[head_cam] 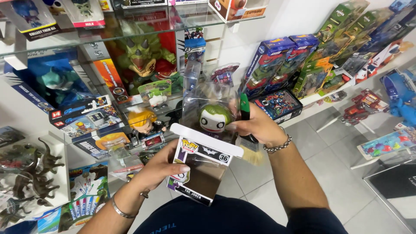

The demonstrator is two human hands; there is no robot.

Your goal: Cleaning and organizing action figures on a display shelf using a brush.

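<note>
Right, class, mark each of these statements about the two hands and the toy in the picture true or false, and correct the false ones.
1. The left hand holds a toy box whose top flap is open. True.
2. The right hand is empty. False: it holds a clear plastic insert with a green-haired figure inside.
3. The figure sits fully inside the box. False: it is above the open box, out of it.
4. Both wrists wear a bracelet. True.
5. The glass shelf ahead is bare. False: boxed toys stand on it.
</note>
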